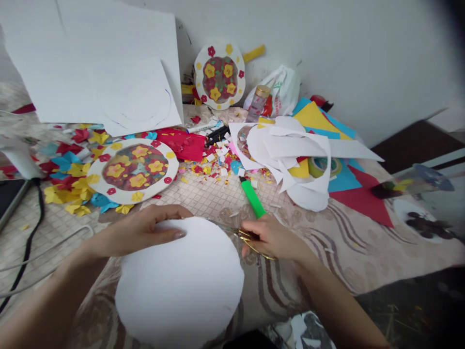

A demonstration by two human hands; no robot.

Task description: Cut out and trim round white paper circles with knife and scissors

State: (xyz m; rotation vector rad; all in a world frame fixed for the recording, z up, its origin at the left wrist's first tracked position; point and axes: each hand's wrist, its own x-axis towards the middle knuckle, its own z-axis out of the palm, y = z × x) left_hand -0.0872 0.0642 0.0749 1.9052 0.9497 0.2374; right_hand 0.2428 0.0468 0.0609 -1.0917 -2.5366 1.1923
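A round piece of white card [178,291] is pinched at its upper left edge by my left hand [160,230], thumb on top and fingers behind. My right hand [272,237] is closed round the gold handles of a pair of scissors [249,236]. The scissor blades lie along the card's upper right edge, partly hidden behind it. Just beyond my right hand lies a green marker [253,198], its dark tip pointing away. Past my left hand sits a white scalloped disc [95,183] decorated with red and yellow paper flowers.
A similar flowered disc [220,99] leans against the wall beside a plastic bag [286,89] and a jar [258,103]. White paper offcuts [308,198] and coloured sheets [363,194] pile at right. Folded paper flowers [78,186] and a black cable [36,228] lie left. A large white board [90,58] stands behind.
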